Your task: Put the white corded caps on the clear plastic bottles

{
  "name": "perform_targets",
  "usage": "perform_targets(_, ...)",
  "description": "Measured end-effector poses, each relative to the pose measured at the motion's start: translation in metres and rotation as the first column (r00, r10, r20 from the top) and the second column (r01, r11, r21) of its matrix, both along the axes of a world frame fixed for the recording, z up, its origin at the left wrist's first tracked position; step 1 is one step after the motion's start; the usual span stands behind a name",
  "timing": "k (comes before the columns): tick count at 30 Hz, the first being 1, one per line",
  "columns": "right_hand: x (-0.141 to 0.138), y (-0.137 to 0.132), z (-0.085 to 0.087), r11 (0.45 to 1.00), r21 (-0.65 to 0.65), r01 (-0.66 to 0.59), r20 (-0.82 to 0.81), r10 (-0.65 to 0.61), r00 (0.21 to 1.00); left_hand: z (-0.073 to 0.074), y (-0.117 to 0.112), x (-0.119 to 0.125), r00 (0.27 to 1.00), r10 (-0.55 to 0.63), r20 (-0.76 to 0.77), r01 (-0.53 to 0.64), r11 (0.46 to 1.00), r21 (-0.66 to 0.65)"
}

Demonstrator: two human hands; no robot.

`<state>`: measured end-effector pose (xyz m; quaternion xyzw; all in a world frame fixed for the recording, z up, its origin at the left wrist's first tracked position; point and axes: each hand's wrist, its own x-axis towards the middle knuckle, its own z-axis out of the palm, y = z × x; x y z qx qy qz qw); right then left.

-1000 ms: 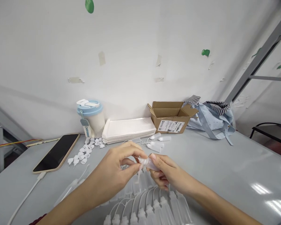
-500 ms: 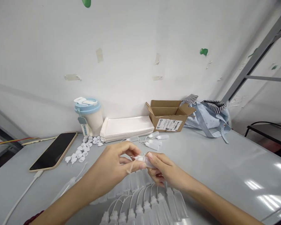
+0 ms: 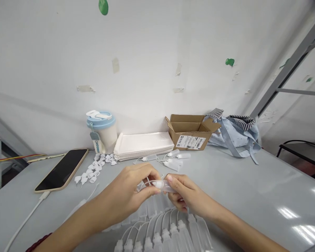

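Over the grey table (image 3: 238, 185), my two hands meet on one small clear plastic bottle (image 3: 166, 187). My right hand (image 3: 185, 194) is closed round its body. My left hand (image 3: 131, 194) pinches its white cap end (image 3: 157, 183), from which a thin white tether loops. Just below my hands, a row of several similar clear bottles (image 3: 168, 232) with white caps and tethers lies on the table.
Several loose white caps (image 3: 94, 169) lie by a phone (image 3: 63, 170) on its charging cable. Behind stand a blue-lidded cup (image 3: 102, 131), a stack of white trays (image 3: 143, 145), a few finished bottles (image 3: 173, 158), an open cardboard box (image 3: 190, 131) and a blue cloth bag (image 3: 236, 134).
Both hands have dropped slightly toward the table with the bottle. The left fingers have closed tighter on the cap end.
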<state>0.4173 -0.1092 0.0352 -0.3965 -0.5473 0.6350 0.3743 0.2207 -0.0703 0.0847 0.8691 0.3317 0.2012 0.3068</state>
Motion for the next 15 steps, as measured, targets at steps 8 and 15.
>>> perform_targets(8,-0.001,-0.0034,0.004,0.998,0.054,0.014,0.028,-0.016,0.999,0.0024,-0.0028,0.0038,0.994,0.046,-0.1,-0.049,0.998,-0.031)
perform_targets(15,-0.0005,-0.0026,0.0042,0.998,0.052,0.035,-0.012,-0.035,0.999,0.0045,-0.006,0.0034,1.0,-0.024,-0.019,0.024,1.0,0.017)
